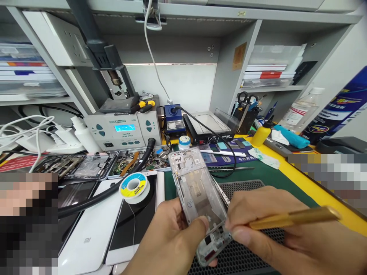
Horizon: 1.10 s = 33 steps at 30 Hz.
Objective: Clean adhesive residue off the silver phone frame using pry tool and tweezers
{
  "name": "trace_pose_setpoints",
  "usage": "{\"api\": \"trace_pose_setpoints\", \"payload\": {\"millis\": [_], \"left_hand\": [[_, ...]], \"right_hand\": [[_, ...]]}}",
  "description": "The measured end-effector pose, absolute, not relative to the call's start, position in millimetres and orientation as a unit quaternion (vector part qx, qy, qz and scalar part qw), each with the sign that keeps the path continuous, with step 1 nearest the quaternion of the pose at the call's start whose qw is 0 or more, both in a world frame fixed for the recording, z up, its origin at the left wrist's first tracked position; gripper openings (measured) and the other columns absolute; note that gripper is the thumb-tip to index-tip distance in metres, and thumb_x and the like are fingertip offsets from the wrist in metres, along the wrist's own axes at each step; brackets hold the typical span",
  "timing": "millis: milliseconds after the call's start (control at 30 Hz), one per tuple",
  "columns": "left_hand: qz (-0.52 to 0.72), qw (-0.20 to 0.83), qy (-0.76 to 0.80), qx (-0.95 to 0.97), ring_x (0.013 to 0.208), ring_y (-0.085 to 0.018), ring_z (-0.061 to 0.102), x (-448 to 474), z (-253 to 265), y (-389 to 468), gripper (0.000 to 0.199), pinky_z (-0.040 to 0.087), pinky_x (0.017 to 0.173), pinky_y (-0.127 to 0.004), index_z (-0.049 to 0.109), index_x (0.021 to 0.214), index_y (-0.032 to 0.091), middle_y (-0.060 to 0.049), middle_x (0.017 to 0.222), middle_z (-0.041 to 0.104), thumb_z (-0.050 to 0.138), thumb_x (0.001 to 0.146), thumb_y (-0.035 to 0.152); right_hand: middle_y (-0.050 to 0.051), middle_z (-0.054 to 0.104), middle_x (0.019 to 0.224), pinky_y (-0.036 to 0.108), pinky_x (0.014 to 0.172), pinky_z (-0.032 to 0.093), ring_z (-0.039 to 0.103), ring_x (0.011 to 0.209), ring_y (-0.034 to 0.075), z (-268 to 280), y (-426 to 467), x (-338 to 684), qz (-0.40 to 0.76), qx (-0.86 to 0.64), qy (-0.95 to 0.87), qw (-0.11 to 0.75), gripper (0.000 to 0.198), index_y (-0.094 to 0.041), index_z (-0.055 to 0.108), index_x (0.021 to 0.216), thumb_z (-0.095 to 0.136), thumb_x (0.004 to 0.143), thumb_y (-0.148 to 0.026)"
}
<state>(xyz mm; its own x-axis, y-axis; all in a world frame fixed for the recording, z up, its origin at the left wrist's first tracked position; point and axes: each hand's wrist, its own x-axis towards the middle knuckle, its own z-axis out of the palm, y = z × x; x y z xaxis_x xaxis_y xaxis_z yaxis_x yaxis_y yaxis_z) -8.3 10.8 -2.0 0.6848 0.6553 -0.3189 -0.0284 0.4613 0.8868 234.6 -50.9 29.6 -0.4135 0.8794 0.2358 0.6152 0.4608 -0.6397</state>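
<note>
A bare phone frame, silver-grey with a translucent plate inside, is tilted up over the perforated black mat. My left hand grips its lower left edge, the thumb lying across the inner face. My right hand is closed round a gold-coloured pen-shaped tool, whose back end points right. The fingertips of that hand are at the frame's lower right edge; the tool's working tip is hidden by them. A white perforated strip shows behind the frame.
Phones, among them a white one, lie at left with a solder spool and black hose. Behind stand a rework station, a hot plate and a yellow bottle. Tweezers lie on the green mat.
</note>
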Motion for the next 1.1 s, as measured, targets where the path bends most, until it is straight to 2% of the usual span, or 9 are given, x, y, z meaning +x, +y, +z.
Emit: {"api": "trace_pose_setpoints", "payload": {"millis": [167,300,467,567,733,800,933,1033,1100], "left_hand": [[0.219,0.798,0.322,0.461,0.076,-0.017,0.066,-6,-3,11,0.036,0.064,0.071,-0.028,0.09,0.112,0.012,-0.005,0.086,0.08,0.095,0.093,0.042],[0.231,0.802,0.309,0.456,0.07,-0.014,0.064,-5,-3,11,0.03,0.062,0.068,-0.026,0.09,0.109,0.013,-0.002,0.083,0.077,0.093,0.093,0.038],[0.221,0.795,0.324,0.462,0.075,-0.016,0.067,-7,2,11,0.026,0.064,0.071,-0.028,0.089,0.107,0.014,-0.001,0.083,0.075,0.093,0.091,0.034],[0.221,0.784,0.323,0.482,0.075,-0.018,0.067,-8,-2,10,0.031,0.064,0.072,-0.031,0.087,0.11,0.014,-0.003,0.085,0.077,0.091,0.095,0.04],[0.209,0.77,0.32,0.511,0.077,-0.021,0.067,-8,-8,9,0.037,0.062,0.074,-0.034,0.086,0.118,0.017,-0.002,0.085,0.076,0.087,0.099,0.048],[0.211,0.771,0.32,0.508,0.077,-0.02,0.067,-8,-6,9,0.036,0.061,0.073,-0.033,0.086,0.115,0.018,-0.001,0.085,0.075,0.089,0.099,0.049],[0.212,0.779,0.342,0.48,0.076,-0.018,0.065,-7,0,8,0.037,0.06,0.071,-0.031,0.083,0.095,0.017,0.0,0.087,0.07,0.1,0.09,0.049],[0.207,0.778,0.356,0.475,0.076,-0.018,0.065,-8,2,7,0.037,0.06,0.07,-0.03,0.083,0.095,0.017,0.001,0.089,0.07,0.102,0.088,0.048],[0.199,0.776,0.358,0.479,0.077,-0.018,0.065,-8,1,7,0.034,0.06,0.071,-0.031,0.083,0.097,0.017,0.0,0.089,0.071,0.099,0.089,0.046]], "right_hand": [[-0.002,0.089,0.1,0.033,0.081,0.063,0.086,0.09,0.022,8,-61,233,0.145,-0.431,-0.842,0.289,0.024,-0.035,0.077,0.114,0.059,0.127,-0.047],[0.0,0.091,0.106,0.031,0.084,0.066,0.088,0.094,0.022,-5,-67,231,0.11,-0.446,-0.831,0.315,0.018,-0.035,0.075,0.12,0.059,0.127,-0.037],[-0.002,0.09,0.103,0.03,0.085,0.065,0.087,0.09,0.018,5,-59,234,0.118,-0.42,-0.854,0.285,0.018,-0.03,0.077,0.114,0.064,0.125,-0.032],[-0.003,0.089,0.1,0.028,0.084,0.066,0.086,0.087,0.016,20,-51,233,0.169,-0.425,-0.846,0.272,0.019,-0.026,0.08,0.109,0.065,0.121,-0.026],[-0.003,0.082,0.091,0.025,0.076,0.065,0.081,0.082,0.015,35,-44,228,0.244,-0.456,-0.807,0.284,0.023,-0.025,0.078,0.099,0.065,0.118,-0.028],[-0.002,0.081,0.089,0.028,0.075,0.064,0.079,0.08,0.016,37,-44,227,0.256,-0.466,-0.801,0.274,0.027,-0.026,0.076,0.097,0.063,0.12,-0.032],[-0.002,0.073,0.082,0.03,0.071,0.058,0.07,0.073,0.017,38,-42,227,0.307,-0.497,-0.767,0.265,0.036,-0.026,0.072,0.093,0.063,0.122,-0.044],[-0.003,0.065,0.078,0.03,0.066,0.053,0.063,0.07,0.018,36,-40,227,0.394,-0.523,-0.714,0.247,0.041,-0.026,0.069,0.091,0.065,0.121,-0.054],[-0.003,0.066,0.08,0.03,0.067,0.052,0.064,0.072,0.019,34,-38,227,0.456,-0.523,-0.675,0.251,0.041,-0.026,0.068,0.092,0.072,0.118,-0.057]]}}
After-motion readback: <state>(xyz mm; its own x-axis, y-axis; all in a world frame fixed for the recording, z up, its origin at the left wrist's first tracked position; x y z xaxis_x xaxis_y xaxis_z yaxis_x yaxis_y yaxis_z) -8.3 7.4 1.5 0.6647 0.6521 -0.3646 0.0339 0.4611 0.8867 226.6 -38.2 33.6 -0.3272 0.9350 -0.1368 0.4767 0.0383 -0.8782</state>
